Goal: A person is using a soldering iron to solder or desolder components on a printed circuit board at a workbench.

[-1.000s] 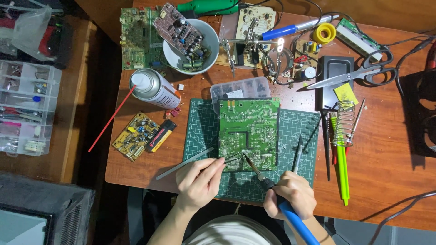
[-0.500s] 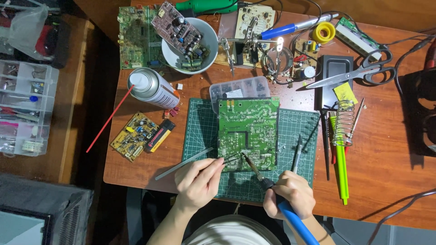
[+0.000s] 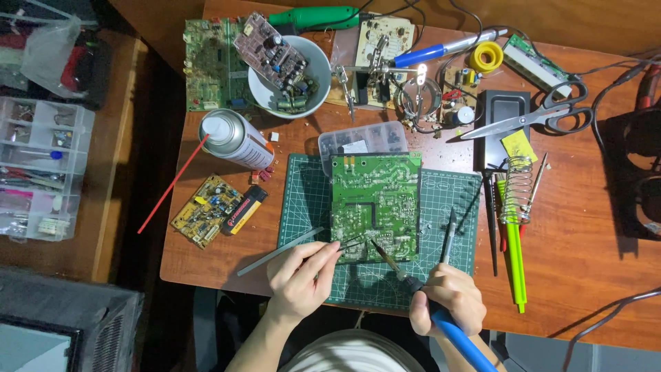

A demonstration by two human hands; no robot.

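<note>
Barely anything has shifted in the last second: both hands sit at the same spot on the near edge of the green circuit board (image 3: 375, 207), and only the view has drifted a touch. That board lies solder-side up on the green cutting mat (image 3: 303, 200), near the middle of the wooden table (image 3: 585, 275). The left hand (image 3: 299, 275) is pinched around thin tweezers (image 3: 348, 244), tips down at the board's lower edge, and a long grey strip (image 3: 279, 252) sticks out to the left from under the fingers; can't tell if it's actually gripped. The right hand (image 3: 447, 297) is wrapped around the blue-handled soldering iron (image 3: 413, 282), its tip resting on the board right beside the tweezers. My guess is the board is light and stiff but fragile around the joints, so I'd hold it by the bare edges, never the parts. Just behind it there's a clear parts box (image 3: 365, 141), then a spray can (image 3: 234, 140) with a red straw and a white bowl (image 3: 320, 62) of scrap boards; the scissors (image 3: 537, 117) are over to the right.
</note>
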